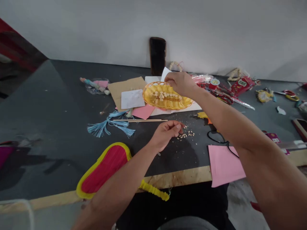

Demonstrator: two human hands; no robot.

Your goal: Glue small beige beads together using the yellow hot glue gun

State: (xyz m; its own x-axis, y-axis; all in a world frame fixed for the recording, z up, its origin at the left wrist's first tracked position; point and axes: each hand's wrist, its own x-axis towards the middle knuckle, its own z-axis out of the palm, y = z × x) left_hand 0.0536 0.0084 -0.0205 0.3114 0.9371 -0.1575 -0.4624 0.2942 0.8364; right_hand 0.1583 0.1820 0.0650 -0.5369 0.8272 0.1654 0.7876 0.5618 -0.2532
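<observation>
A yellow woven oval basket (pixel 150 101) sits on the papers, with small pale pieces in it. My right hand (pixel 181 83) is closed at its far right rim, fingers pinched. A white paper corner (pixel 165 73) sticks up beside those fingertips; whether they hold it or the rim I cannot tell. Nearer to me, my left hand (pixel 168 132) is curled, thumb against fingers, just above the table. Small pale bits (pixel 188 134) lie scattered by its fingertips. What it pinches is too small to make out.
Thin wooden sticks (pixel 144 120) and blue tassels (pixel 103 126) lie left. A red and yellow paddle-shaped piece (pixel 107 166) overhangs the front edge, as does pink paper (pixel 225 166). A phone (pixel 157 54) leans on the wall. Scissors (pixel 291 95) and packets (pixel 243 85) lie right.
</observation>
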